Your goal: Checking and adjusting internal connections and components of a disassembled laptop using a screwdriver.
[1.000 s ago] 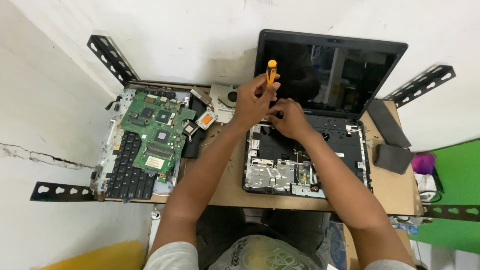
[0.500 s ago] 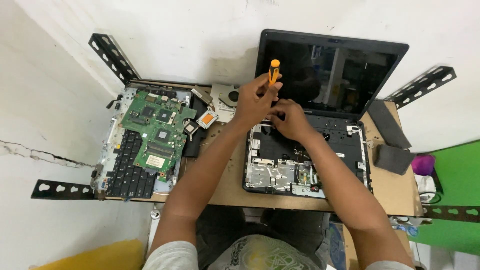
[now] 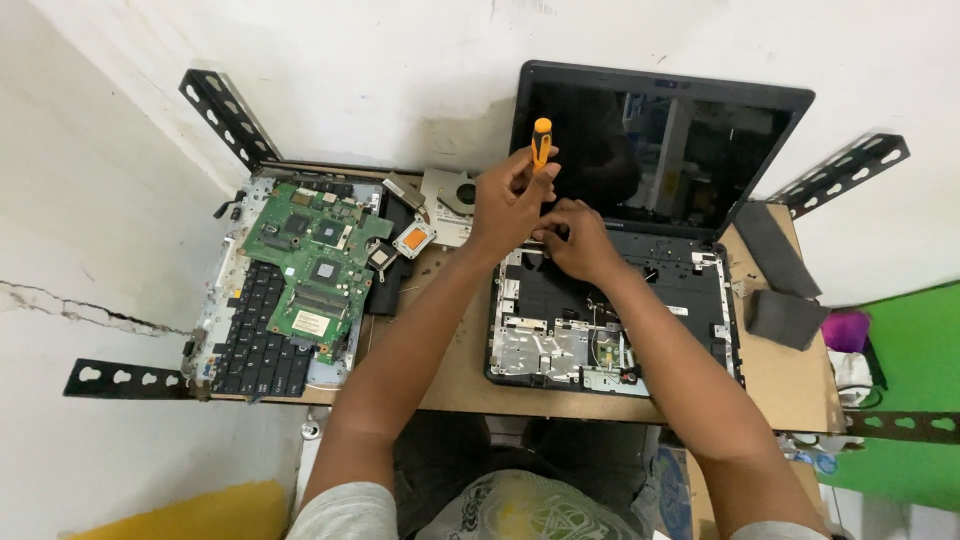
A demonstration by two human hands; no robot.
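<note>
1. The screwdriver (image 3: 541, 140) shows only its orange handle; the shaft and tip are hidden behind the left hand (image 3: 510, 205).
2. The right hand (image 3: 575, 240) covers part of the laptop base (image 3: 610, 320); what its fingers touch cannot be told.
3. The green surface (image 3: 900, 400) is cut off by the right edge.

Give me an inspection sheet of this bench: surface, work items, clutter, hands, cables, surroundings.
Surface: brown board table, crowded.
Work items: open laptop, its base stripped of the keyboard; orange screwdriver held upright.
Clutter: green motherboard on a keyboard, fan, two dark pads.
Hands: left hand grips the screwdriver; right hand rests on the laptop base.
Cables: nothing seen.
Surroundings: white walls, black brackets, green surface at right.
</note>
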